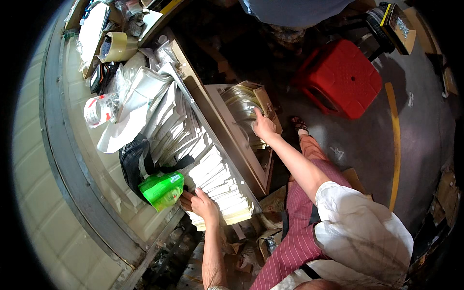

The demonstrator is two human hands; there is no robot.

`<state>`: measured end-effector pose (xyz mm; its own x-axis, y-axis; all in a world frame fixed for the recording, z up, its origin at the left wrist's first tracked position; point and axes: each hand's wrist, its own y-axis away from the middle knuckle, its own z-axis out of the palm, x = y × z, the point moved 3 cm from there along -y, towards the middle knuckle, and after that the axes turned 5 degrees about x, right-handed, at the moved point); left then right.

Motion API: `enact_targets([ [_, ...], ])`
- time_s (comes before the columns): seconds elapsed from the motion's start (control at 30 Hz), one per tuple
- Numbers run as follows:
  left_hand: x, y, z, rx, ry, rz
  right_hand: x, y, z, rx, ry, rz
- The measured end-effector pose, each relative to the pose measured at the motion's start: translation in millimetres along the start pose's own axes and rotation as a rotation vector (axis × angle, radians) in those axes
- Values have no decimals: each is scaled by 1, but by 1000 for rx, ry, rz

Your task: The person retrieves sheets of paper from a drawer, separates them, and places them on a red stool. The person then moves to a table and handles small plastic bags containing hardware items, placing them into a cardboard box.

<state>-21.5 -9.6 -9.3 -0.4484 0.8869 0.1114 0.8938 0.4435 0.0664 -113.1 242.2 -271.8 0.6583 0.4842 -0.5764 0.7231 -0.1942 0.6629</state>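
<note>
My left hand (200, 205) rests with its fingers spread on the near end of a long row of packed white papers (205, 164). Its fingertips lie close beside a bright green plastic packet (162, 191), which leans against a black bag (133, 162). Lower and to the right, my right hand (263, 126) reaches into a pulled-out drawer (246, 154). There its index finger stretches out against round, clear, coiled items (239, 104) in a cardboard box (265, 102). Thumb and index are apart; the other fingers are partly hidden, and I see nothing held.
Tape rolls (116, 47), a striped tape roll (99, 111) and loose sheets (125, 125) crowd the desk's left side. A red plastic stool (340, 77) stands on the floor to the right. Another person's clothing (299, 9) shows at the top. Cardboard lies below the desk.
</note>
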Motion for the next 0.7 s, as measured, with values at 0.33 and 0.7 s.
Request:
enact_targets([
  [0.33, -15, 0, 2, 38, -41, 20, 2, 31, 21, 26, 169, -320],
  [0.7, -31, -3, 14, 177, 12, 104, -3, 28, 8, 143, 486, -853],
])
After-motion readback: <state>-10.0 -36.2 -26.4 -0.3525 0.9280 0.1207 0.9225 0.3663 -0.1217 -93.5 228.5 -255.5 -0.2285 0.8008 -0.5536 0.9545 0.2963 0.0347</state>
